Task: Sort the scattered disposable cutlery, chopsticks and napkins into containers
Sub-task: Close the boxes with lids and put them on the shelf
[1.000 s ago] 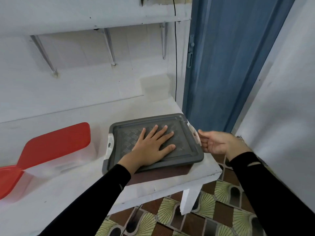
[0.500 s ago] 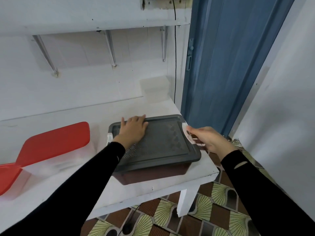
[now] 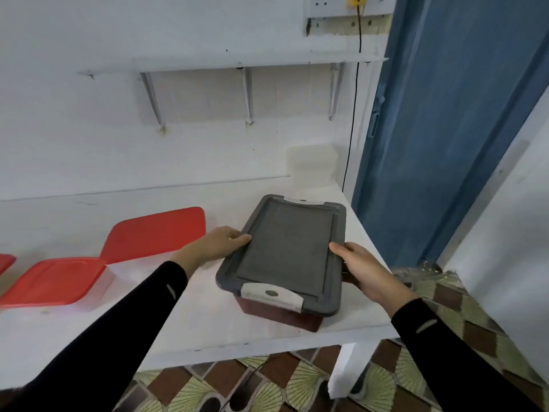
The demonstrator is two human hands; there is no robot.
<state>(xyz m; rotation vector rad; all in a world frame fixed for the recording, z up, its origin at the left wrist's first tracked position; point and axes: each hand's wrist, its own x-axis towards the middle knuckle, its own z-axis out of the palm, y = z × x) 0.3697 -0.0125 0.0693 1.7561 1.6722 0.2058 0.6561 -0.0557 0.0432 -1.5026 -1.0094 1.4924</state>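
Two grips: left hand (image 3: 219, 245) and right hand (image 3: 361, 270) clasp opposite edges of grey-lidded maroon plastic box (image 3: 288, 248) on white table (image 3: 208, 322); best shifted level.

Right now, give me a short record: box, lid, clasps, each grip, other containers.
box: maroon box on white table, right end
lid: grey lid, closed on box
clasps: near clasp, far clasp, both white
left grip: holds lid's left edge
right grip: holds lid's right edge
others: back red-lidded container, front red-lidded container, left of box
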